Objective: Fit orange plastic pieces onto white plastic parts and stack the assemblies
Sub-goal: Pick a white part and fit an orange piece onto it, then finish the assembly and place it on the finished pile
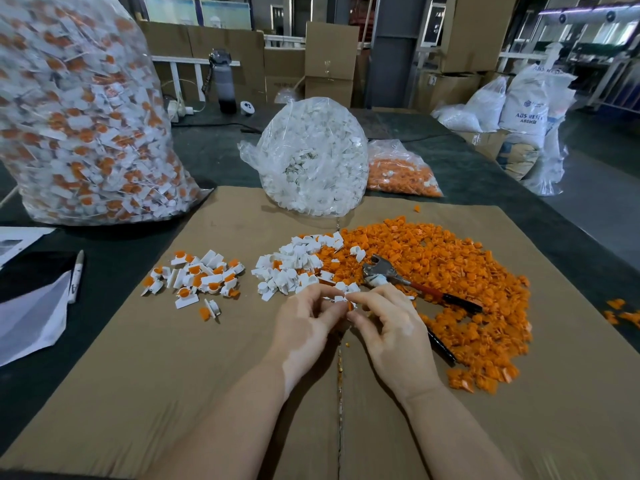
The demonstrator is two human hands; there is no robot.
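My left hand [306, 322] and my right hand [388, 327] meet over the cardboard sheet [173, 358]. Together they pinch a small white part [341, 299] with an orange piece [350, 306] showing at its lower edge. A heap of loose white parts [294, 265] lies just beyond my fingers. A wide spread of loose orange pieces [450, 271] fills the right side. To the left lies a small pile of fitted white-and-orange assemblies [197, 277].
Pliers with red-black handles [408, 282] lie on the orange pieces by my right hand. Behind stand a bag of white parts [311, 157], a bag of orange pieces [401, 174] and a big bag of assemblies [79, 116]. A marker [76, 278] lies far left.
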